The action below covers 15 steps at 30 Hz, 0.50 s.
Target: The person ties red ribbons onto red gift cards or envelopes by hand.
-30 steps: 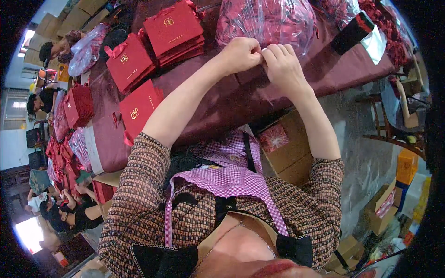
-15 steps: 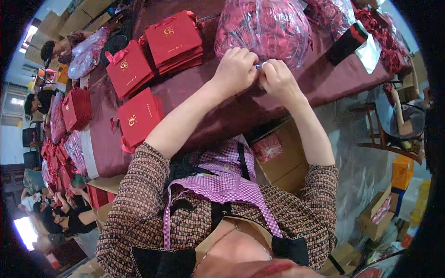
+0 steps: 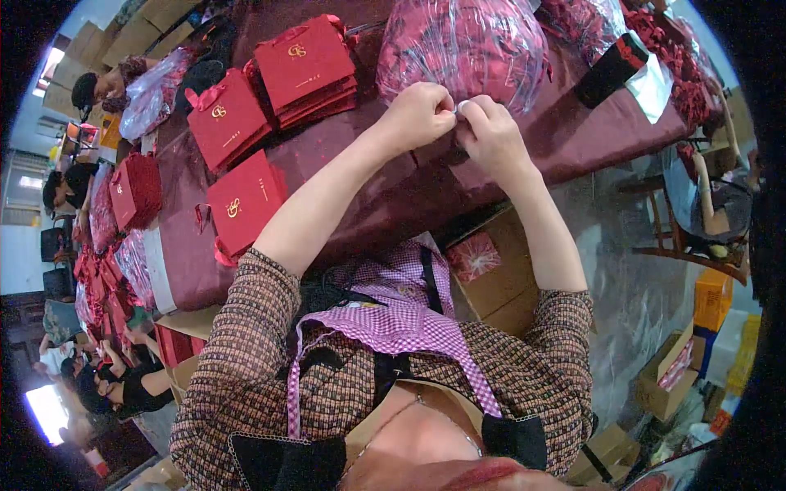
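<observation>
At the table's middle, my left hand point(image 3: 416, 119) and my right hand point(image 3: 493, 137) meet, fingers curled and pinched together. Whatever they hold between them is too small and too covered to name; a whitish spot shows at the right fingertips. Just beyond the hands sits a big clear plastic bag point(image 3: 465, 51) full of red pieces. To the left of my forearm lie stacks of red paper gift bags with gold print: a far stack point(image 3: 301, 69), a middle stack point(image 3: 228, 121) and a nearer stack point(image 3: 247, 203).
A dark red cloth covers the table point(image 3: 368, 213). A black cylinder-like box point(image 3: 610, 72) and a white sheet point(image 3: 651, 88) lie at the right. Under the edge is a cardboard box point(image 3: 499, 274). Other people sit left and right, one by a wooden chair point(image 3: 684, 225).
Both hands stay together, their fingers shifted slightly. The bluish-white bit seen between the fingertips earlier is now mostly hidden.
</observation>
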### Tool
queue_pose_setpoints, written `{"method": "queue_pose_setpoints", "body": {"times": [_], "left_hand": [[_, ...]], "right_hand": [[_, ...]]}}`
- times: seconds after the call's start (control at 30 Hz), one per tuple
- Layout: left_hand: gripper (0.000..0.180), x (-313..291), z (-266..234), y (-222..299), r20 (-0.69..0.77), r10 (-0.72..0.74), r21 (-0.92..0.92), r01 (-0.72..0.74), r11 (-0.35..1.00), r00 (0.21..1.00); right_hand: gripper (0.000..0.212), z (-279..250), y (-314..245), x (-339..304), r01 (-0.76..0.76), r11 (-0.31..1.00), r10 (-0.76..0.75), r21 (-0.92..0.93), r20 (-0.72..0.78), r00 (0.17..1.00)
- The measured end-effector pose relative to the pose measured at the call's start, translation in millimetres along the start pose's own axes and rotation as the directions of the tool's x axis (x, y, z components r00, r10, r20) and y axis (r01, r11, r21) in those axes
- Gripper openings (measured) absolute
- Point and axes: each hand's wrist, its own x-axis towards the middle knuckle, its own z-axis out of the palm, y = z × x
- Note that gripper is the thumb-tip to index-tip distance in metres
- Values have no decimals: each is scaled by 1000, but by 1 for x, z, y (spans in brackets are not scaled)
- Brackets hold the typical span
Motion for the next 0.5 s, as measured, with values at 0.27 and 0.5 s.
{"method": "queue_pose_setpoints", "body": {"times": [0.27, 0.5], "left_hand": [[18, -5, 9, -8, -106, 37, 68, -30, 997, 994], [19, -10, 8, -8, -101, -164, -158, 147, 977, 981]], "right_hand": [[17, 4, -1, 0, 103, 994, -106, -32, -120, 987], [18, 4, 7, -12, -196, 897, 235, 395, -51, 971]]}}
